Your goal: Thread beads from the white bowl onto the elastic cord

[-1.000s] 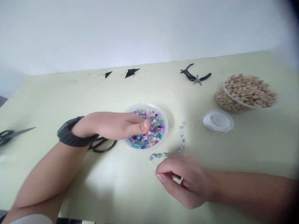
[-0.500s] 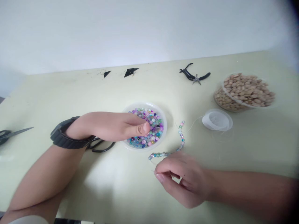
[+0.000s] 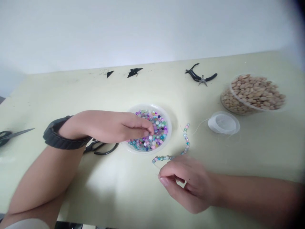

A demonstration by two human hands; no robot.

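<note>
A pale green table [image 3: 71,92] holds a clear tub of tan oval pieces [image 3: 252,95], 2 pairs of black-handled scissors and black pliers [image 3: 199,75]. At centre, a person's left hand [image 3: 114,127], a black wrist strap [image 3: 62,140] above it, dips into a round plastic dish [image 3: 150,106] of multicoloured glass beads [image 3: 156,132]. Its thumb and fingertips are together among the beads; whether they grip 1 cannot be told. The right hand [image 3: 188,187] rests its thumb and forefinger tip to tip just beside a curved strand of beads [image 3: 186,140], which lies on the table right of the dish. What they pinch is too fine to see. A clear spool of cord [image 3: 223,123] sits nearby.
</note>
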